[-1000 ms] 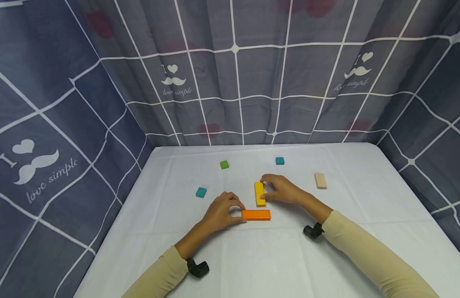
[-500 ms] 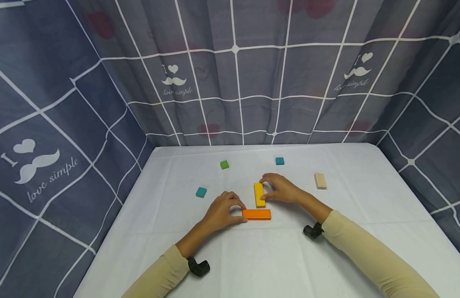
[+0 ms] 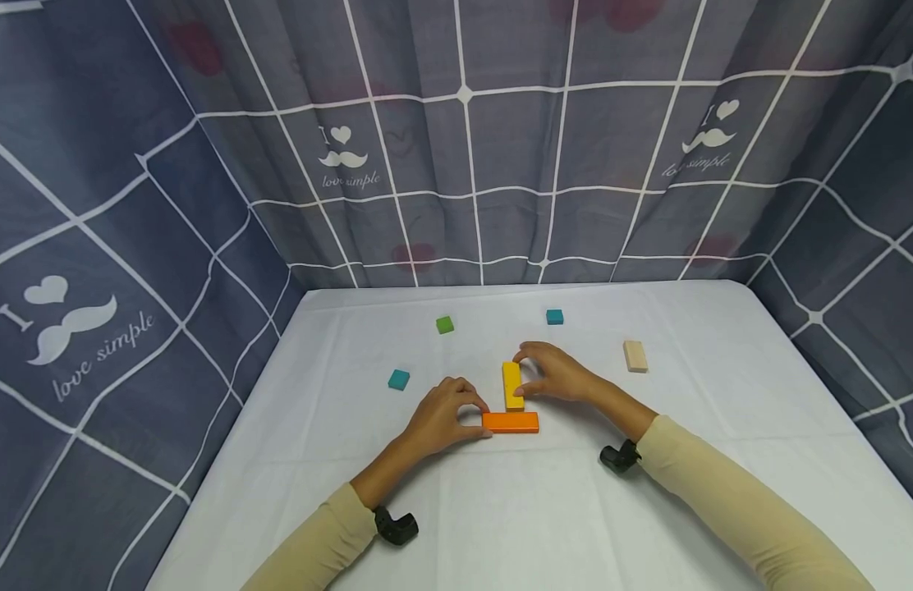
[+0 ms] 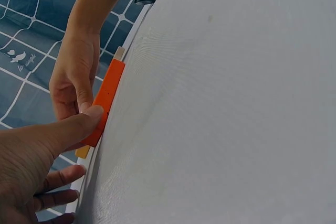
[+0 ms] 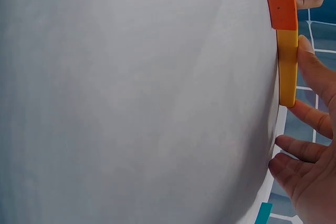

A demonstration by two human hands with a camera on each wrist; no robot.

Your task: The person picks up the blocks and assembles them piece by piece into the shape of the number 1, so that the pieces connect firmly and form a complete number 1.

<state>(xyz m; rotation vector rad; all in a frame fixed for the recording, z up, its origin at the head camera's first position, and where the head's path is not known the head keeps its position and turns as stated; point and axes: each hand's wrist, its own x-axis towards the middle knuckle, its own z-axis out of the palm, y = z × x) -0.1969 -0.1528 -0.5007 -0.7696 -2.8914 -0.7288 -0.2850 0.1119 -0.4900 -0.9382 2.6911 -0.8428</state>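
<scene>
An orange rectangular block (image 3: 511, 423) lies crosswise on the white table, and my left hand (image 3: 443, 417) pinches its left end between thumb and fingers. Just beyond it, a yellow block (image 3: 512, 386) points away from me, its near end right at the orange block's far edge, so the two form an upside-down T. My right hand (image 3: 557, 373) grips the yellow block, with a finger at its far end and the thumb on its right side. In the left wrist view, the left thumb presses the orange block's (image 4: 107, 100) near face. The right wrist view shows the right thumb along the yellow block (image 5: 287, 66).
On the white tablecloth (image 3: 501, 509) lie a teal block (image 3: 399, 379) to the left, a green block (image 3: 445, 325) and a blue-teal block (image 3: 555, 317) farther back, and a beige block (image 3: 635, 356) to the right. A grey checked curtain (image 3: 516, 148) surrounds the table's back and sides.
The yellow block has shifted slightly left and nearer with my right hand, closing the gap to the orange block. The orange block has edged slightly right with my left hand.
</scene>
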